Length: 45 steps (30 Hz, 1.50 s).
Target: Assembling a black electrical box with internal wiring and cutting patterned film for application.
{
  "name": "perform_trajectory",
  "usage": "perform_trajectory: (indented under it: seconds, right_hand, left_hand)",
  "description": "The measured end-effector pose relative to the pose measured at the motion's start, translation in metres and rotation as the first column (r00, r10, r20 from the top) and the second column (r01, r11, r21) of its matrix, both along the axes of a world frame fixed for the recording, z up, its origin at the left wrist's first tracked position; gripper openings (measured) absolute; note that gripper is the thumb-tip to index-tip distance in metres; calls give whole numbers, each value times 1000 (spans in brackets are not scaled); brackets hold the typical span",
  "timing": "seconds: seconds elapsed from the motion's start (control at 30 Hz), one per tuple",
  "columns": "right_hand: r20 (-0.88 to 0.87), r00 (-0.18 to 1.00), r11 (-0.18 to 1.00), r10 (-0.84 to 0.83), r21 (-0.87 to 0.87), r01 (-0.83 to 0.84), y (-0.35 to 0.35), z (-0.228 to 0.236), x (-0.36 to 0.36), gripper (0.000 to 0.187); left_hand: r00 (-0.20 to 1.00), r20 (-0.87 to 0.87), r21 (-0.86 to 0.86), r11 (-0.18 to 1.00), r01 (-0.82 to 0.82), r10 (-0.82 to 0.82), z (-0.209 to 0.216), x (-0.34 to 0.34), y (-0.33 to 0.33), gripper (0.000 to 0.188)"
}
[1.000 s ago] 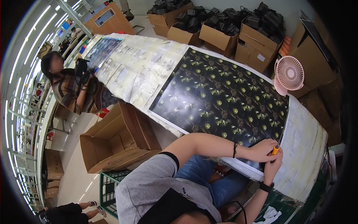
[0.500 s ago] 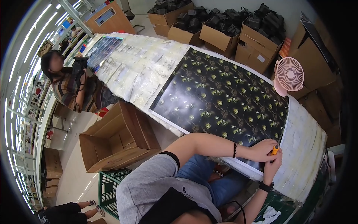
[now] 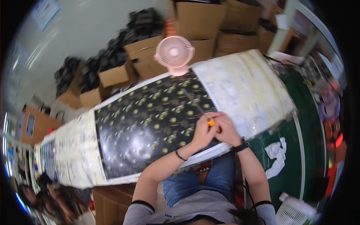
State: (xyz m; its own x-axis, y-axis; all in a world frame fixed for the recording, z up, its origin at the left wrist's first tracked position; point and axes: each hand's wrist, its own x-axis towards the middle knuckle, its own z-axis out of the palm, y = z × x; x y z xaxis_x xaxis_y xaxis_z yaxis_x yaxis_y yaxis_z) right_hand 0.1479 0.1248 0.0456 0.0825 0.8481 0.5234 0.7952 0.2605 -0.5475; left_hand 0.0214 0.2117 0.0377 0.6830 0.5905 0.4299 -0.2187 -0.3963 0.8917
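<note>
Close together over the right part of a dark glossy sheet [image 3: 138, 129] with yellow-green patterns, both my hands are closed around a screwdriver [image 3: 211, 122]. It has an orange handle and a long thin shaft that points up and away to the left over the sheet. My left hand [image 3: 203, 134] presses against the handle from the left. From the right, my right hand [image 3: 227, 130] wraps the same handle, partly hiding it. The sheet lies on a table padded with white wrapped covering [image 3: 247, 90].
A pink fan [image 3: 174, 56] stands at the table's far edge. Behind it are cardboard boxes [image 3: 116, 75] of black devices. At the right, a green surface [image 3: 288, 150] bears a crumpled white cloth [image 3: 276, 155]. A white fan [image 3: 294, 212] is at lower right, another person [image 3: 56, 198] at lower left.
The view has swung to the right, showing more of the green surface and the table's right end. My hands stay together on the screwdriver, whose long shaft now shows.
</note>
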Motion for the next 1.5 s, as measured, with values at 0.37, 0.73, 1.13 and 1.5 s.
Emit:
perform_trajectory:
  seconds: [0.37, 0.73, 1.13, 1.5]
  right_hand:
    - [-41, 999, 999, 34, -14, -35, -13, 1, -3, 29]
    - [-56, 998, 988, 40, -147, -48, -9, 6, -2, 34]
    - [-85, 995, 984, 49, -167, -63, -11, 7, -2, 32]
    - [-88, 995, 986, 55, -153, -68, -10, -6, -1, 32]
  left_hand:
    - [991, -66, -105, 989, 107, -115, 5, -7, -12, 30]
    - [993, -99, -101, 994, 48, -58, 4, 0, -7, 32]
    - [985, -152, -8, 997, 79, -79, 10, -1, -8, 24]
    - [989, -131, -43, 997, 57, -62, 3, -1, -10, 23]
